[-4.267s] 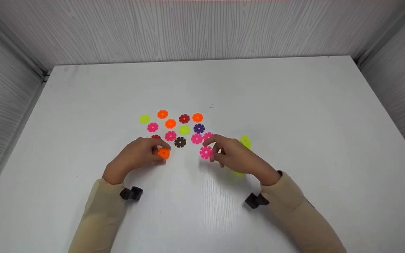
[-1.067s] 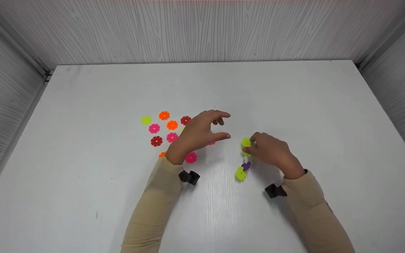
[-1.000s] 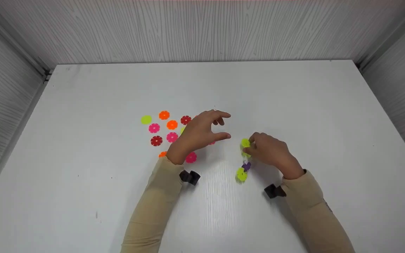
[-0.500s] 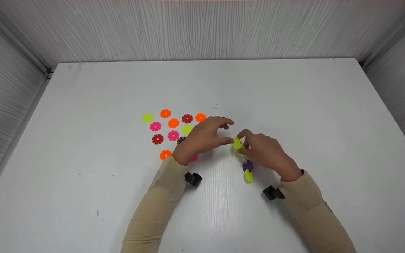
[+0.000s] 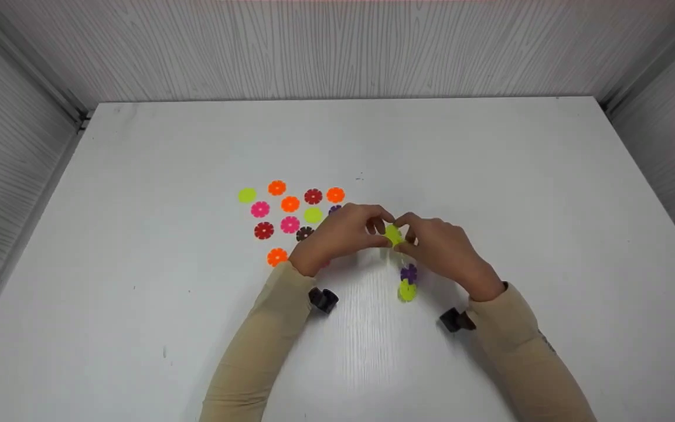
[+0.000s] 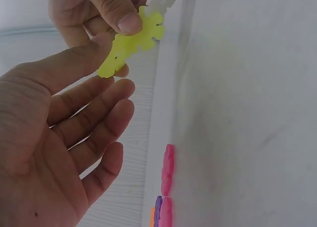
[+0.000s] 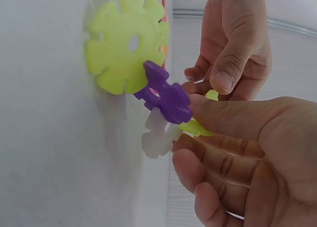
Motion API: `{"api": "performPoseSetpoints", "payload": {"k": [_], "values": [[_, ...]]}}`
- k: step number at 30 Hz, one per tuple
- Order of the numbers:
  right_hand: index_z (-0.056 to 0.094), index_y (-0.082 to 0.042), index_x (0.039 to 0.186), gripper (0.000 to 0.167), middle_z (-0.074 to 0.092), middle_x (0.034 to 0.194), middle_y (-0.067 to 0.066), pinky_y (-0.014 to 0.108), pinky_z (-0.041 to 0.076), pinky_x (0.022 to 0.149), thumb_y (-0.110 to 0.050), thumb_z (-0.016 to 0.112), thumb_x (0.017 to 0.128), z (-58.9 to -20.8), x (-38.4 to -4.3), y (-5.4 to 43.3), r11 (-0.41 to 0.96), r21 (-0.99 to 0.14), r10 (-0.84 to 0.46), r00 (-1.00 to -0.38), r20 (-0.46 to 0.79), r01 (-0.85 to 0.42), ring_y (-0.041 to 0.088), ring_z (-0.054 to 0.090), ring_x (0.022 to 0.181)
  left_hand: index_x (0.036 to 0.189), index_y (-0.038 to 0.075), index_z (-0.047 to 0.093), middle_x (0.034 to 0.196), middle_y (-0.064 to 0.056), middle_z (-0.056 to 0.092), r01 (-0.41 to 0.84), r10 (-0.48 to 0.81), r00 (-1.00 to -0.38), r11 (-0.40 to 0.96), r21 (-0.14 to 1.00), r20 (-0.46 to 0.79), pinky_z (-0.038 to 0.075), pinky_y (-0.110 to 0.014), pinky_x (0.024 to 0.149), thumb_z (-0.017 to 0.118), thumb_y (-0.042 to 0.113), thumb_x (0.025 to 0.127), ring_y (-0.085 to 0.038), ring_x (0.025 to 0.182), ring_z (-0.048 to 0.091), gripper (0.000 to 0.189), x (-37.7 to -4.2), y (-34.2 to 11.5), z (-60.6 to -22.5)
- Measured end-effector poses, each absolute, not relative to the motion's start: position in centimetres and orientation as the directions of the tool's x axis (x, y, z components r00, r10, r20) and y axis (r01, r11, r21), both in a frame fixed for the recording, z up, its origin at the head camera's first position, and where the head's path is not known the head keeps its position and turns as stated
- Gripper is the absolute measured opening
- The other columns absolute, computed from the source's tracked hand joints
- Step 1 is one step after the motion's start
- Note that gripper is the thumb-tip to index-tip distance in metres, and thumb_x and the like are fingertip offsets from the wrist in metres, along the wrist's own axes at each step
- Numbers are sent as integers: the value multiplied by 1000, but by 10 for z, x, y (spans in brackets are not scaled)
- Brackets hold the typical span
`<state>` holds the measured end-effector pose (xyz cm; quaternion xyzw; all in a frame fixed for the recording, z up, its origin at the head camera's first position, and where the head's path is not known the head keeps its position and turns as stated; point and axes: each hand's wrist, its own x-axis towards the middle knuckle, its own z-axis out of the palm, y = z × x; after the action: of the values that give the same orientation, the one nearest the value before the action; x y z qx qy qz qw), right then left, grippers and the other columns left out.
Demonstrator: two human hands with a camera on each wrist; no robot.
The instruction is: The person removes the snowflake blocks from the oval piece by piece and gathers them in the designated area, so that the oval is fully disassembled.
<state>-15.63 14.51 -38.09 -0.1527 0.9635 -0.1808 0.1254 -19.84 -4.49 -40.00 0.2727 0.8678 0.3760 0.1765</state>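
Notched plastic flower discs are joined into a chain. Thumb and fingers of my right hand (image 5: 446, 252) pinch its upper part, at a yellow-green disc (image 6: 148, 35). My left hand (image 5: 343, 234) meets it from the other side, thumb and forefinger pinching the yellow-green end disc (image 5: 393, 235). Below the hands hang a whitish disc (image 7: 159, 135), a purple disc (image 5: 409, 274) and a lower yellow-green disc (image 5: 407, 291). The left hand's other fingers are loosely bent in the left wrist view. The right thumb partly covers the chain in the right wrist view.
Loose discs lie flat left of the hands: several orange (image 5: 277, 257), pink (image 5: 290, 224), dark red (image 5: 264, 230), yellow-green (image 5: 247, 195) and a brown one (image 5: 304, 234). My left hand and forearm cover some. A panel (image 5: 337, 53) stands behind the white table (image 5: 490, 152).
The orange and pink discs held earliest now lie on the table. My right hand took up the chain and brought it left; my left fingers then closed on its end disc.
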Motion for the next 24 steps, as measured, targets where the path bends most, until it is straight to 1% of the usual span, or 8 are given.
{"api": "performPoseSetpoints", "payload": {"k": [5, 7, 13, 19, 24], "values": [[59, -8, 128, 43, 73, 96, 10, 37, 53, 68, -23, 70, 89, -381, -157, 145, 895, -389, -310, -933, -183, -221, 22, 65, 79, 119, 12, 67, 93, -3, 70, 329, 595, -798, 568, 754, -99, 51, -25, 77, 71, 24, 87, -15, 83, 60, 35, -199, -45, -399], [62, -8, 124, 40, 73, 95, 10, 37, 53, 69, -25, 70, 88, -381, -157, 145, 896, -391, -299, -938, -175, -213, 22, 65, 79, 118, 11, 67, 93, -3, 70, 328, 590, -801, 572, 752, -99, 51, -25, 77, 71, 24, 87, -15, 83, 60, 34, -198, -45, -398], [71, -7, 106, 26, 73, 92, 8, 35, 51, 68, -26, 70, 89, -382, -157, 148, 882, -419, -298, -943, -147, -214, 20, 63, 78, 116, 10, 64, 93, -4, 70, 329, 590, -801, 577, 747, -103, 52, -26, 79, 71, 25, 87, -15, 84, 62, 34, -198, -45, -397], [72, -7, 105, 25, 70, 95, 7, 35, 50, 70, -27, 69, 90, -385, -159, 149, 867, -457, -315, -929, -196, -198, 19, 60, 79, 114, 10, 64, 93, -4, 70, 319, 591, -801, 557, 767, -96, 52, -25, 80, 72, 25, 86, -15, 85, 62, 33, -198, -46, -398], [71, -8, 99, 18, 68, 88, 5, 31, 46, 64, -24, 66, 92, -386, -161, 149, 854, -478, -323, -929, -179, -205, 17, 57, 72, 114, 11, 62, 96, -3, 70, 313, 585, -805, 560, 767, -98, 52, -26, 82, 72, 25, 86, -15, 87, 62, 33, -198, -47, -398]]}}
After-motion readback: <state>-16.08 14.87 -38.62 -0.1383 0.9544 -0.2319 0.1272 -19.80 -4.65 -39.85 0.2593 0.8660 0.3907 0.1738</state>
